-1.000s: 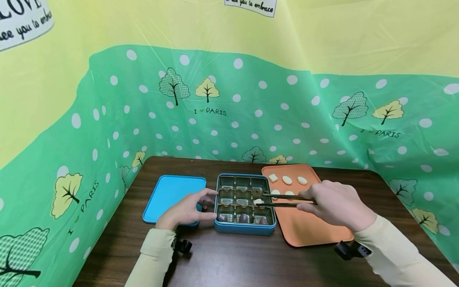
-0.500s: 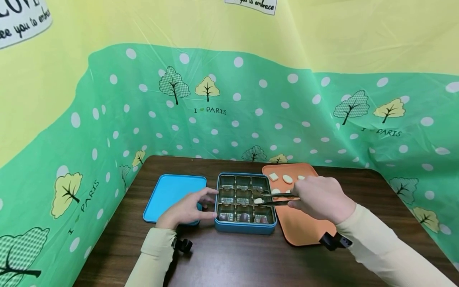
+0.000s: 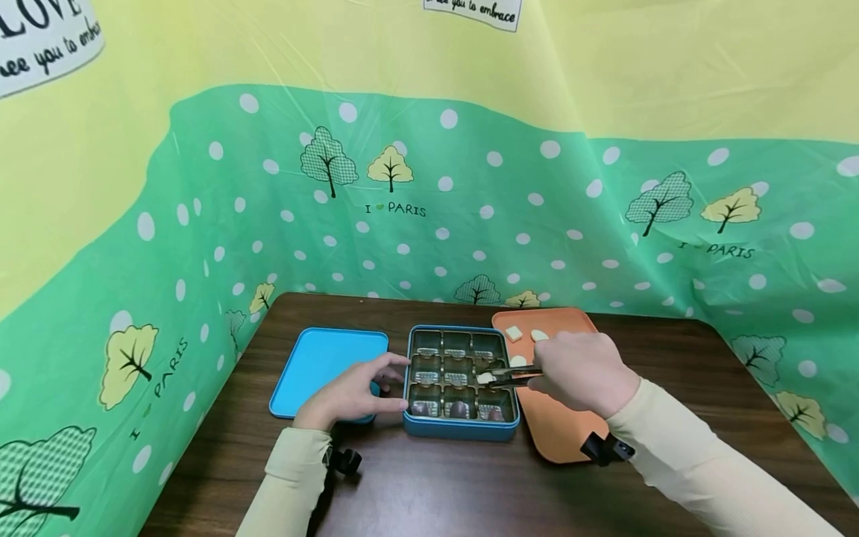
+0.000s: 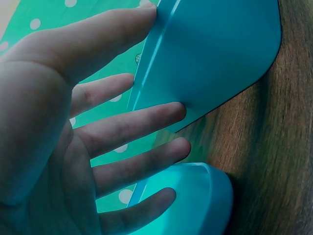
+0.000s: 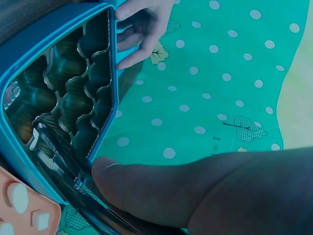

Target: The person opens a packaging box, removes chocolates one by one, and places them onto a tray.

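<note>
At the blue square tin (image 3: 461,428) (near row (image 3: 459,409) filled), the right hand (image 3: 584,373) gripped dark slim tongs (image 3: 520,381); white pieces (image 3: 514,333) remained on the orange tray (image 3: 553,432).

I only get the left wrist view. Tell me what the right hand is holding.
Observer: The right hand grips dark tongs.
Operator: Report what's at their tips.
Observer: A white piece, at the right-hand end of the middle row of the box; whether it touches the bottom, I can't tell.
Operator: Now give me the row nearest the person.
Observer: Each of its three compartments holds a dark piece.
</note>
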`<action>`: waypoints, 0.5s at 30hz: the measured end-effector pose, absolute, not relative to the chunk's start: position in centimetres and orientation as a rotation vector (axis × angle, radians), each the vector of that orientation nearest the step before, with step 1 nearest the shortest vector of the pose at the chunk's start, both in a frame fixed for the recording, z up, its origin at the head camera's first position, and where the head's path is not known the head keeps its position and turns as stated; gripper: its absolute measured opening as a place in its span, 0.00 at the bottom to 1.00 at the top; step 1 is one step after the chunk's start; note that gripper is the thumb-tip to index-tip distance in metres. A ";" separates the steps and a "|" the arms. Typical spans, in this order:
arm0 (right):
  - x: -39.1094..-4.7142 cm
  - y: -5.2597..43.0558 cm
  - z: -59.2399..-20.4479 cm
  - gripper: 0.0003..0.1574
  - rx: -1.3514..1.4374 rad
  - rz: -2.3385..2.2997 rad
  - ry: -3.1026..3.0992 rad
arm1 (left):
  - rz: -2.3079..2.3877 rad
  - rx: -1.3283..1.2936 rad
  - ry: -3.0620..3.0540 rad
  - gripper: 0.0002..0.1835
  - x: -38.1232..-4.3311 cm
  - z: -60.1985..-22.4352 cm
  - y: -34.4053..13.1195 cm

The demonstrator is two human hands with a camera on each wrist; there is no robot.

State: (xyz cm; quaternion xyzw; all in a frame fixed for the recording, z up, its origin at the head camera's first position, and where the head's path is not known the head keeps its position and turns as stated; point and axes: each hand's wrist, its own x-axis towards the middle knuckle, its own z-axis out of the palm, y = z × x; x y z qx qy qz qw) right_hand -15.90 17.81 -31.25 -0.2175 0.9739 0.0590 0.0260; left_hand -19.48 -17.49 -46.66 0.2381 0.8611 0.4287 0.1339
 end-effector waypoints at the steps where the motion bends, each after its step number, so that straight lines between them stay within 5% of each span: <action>1: -15.9 17.8 -31.2 0.24 -0.667 0.180 3.010 | 1.243 0.691 2.495 0.37 -19.5 -46.7 -17.5; 10: -16.1 18.1 -31.8 0.29 -0.685 0.160 3.021 | 1.249 0.690 2.497 0.38 -19.4 -46.7 -17.4; 15: -16.1 18.5 -32.0 0.20 -0.678 0.123 3.024 | 1.258 0.686 2.487 0.38 -19.4 -46.7 -17.4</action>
